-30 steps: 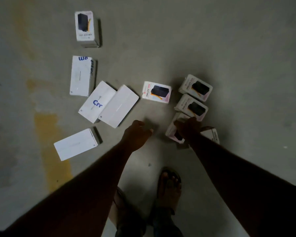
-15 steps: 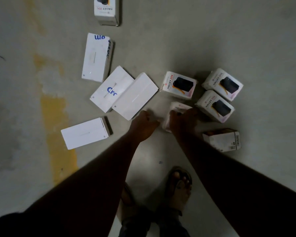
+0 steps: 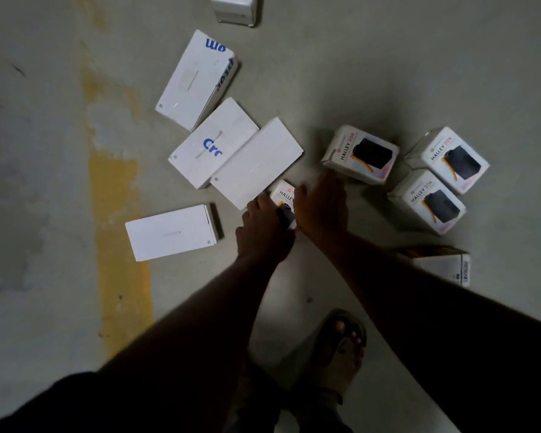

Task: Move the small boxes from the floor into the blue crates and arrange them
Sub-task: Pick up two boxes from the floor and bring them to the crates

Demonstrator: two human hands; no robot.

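A small white Halley box (image 3: 284,198) with a dark picture is held just above the floor between both hands. My left hand (image 3: 263,228) grips its left and lower side, fingers curled over the dark print. On the right side of the same box, my right hand (image 3: 322,210) holds on and hides that part. Three more Halley boxes (image 3: 361,154) (image 3: 447,159) (image 3: 427,201) stand on the floor to the right. No blue crate is in view.
Several flat white boxes (image 3: 256,162) (image 3: 213,142) (image 3: 197,79) (image 3: 171,232) lie to the left of my hands. Another small box (image 3: 441,265) lies on its side at the right, one more (image 3: 235,9) at the top edge. A yellow floor stripe (image 3: 119,245) runs at left. My sandalled foot (image 3: 341,339) is below.
My right hand has carried the small Halley box leftward from the cluster. My left hand has closed in and taken hold of it. The view has shifted so the boxes sit further right.
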